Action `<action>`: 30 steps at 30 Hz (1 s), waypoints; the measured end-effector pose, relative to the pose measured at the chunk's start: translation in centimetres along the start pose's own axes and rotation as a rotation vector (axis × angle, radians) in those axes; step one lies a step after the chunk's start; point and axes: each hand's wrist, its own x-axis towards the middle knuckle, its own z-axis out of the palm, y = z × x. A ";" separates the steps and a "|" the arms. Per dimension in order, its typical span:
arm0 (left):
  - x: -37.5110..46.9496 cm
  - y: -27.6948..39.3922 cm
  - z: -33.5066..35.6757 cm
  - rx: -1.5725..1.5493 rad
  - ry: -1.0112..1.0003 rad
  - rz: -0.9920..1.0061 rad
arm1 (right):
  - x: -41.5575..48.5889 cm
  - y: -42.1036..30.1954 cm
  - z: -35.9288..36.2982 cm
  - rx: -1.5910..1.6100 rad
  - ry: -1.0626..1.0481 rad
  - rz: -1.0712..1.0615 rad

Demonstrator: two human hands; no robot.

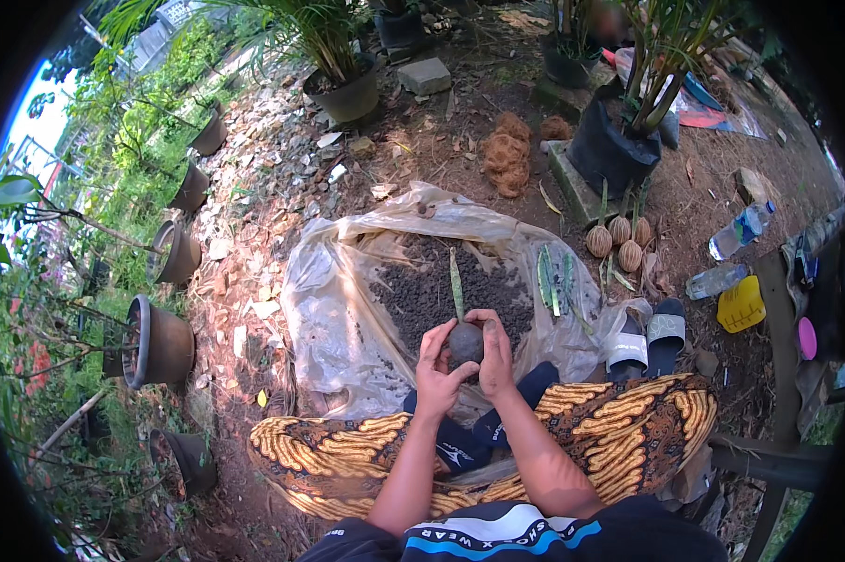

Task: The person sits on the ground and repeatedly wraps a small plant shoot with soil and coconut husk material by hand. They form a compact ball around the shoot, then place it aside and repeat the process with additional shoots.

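Between my two hands is a smooth dark soil ball (466, 345), with one upright green leaf cutting (456, 281) rising from its top. My left hand (438, 369) cups the ball's left side, its thumb lying across the near face. Around the right side curls my right hand (496, 355), with soil on its fingers. Below the ball, loose dark soil (422, 295) is heaped on a crumpled clear plastic sheet (331, 344). Several cut leaf pieces (546, 277) lie on the sheet's right part.
Several string-wrapped balls with leaves (629, 255) sit at the right, near a black planter bag (615, 144). Brown coconut fibre (508, 156) lies beyond the sheet. Sandals (664, 334), plastic bottles (742, 230) and a yellow container (740, 304) are further right. Plant pots (162, 344) line the left.
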 end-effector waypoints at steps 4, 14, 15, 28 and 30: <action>-0.3 0.6 -0.6 0.206 -0.067 -0.033 | 0.2 0.4 -0.8 -0.018 0.009 -0.123; -0.8 0.7 0.3 -0.067 -0.099 -0.044 | 0.0 0.2 -1.1 0.023 0.004 -0.111; -0.5 0.8 0.0 -0.078 -0.124 -0.041 | 0.0 0.5 -0.7 0.041 0.043 -0.105; -0.8 0.2 0.3 -0.207 0.203 -0.271 | -0.6 4.0 -0.8 0.015 0.018 0.070; -1.1 -0.3 0.0 -0.247 0.207 -0.375 | -0.8 3.6 -1.3 -0.031 -0.005 0.003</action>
